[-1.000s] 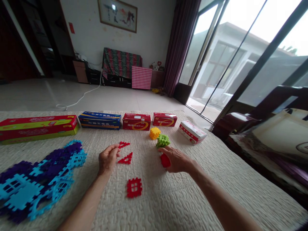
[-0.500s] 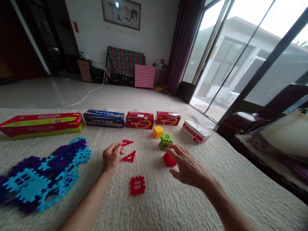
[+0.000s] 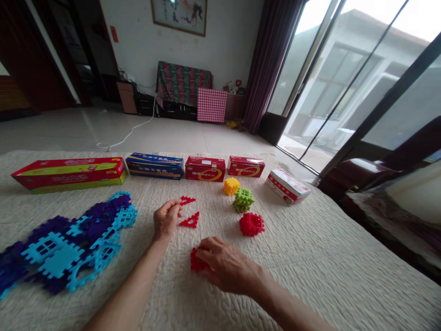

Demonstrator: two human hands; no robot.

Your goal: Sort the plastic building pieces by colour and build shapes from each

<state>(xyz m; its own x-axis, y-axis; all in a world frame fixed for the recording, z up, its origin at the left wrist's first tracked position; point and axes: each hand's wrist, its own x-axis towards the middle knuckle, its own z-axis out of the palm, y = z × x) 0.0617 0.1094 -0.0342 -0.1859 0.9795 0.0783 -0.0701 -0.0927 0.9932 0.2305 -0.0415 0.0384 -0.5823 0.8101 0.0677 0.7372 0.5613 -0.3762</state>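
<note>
While pinching red triangle (image 3: 187,200) in left hand (image 3: 166,218), half-curls right hand (image 3: 227,265) over lower-middle red square (image 3: 196,262), can't tell if holding.

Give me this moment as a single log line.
left hand: at far red triangle | right hand: on red square piece, grip unclear | nearby: near red triangle, red block, green block, yellow block
</note>
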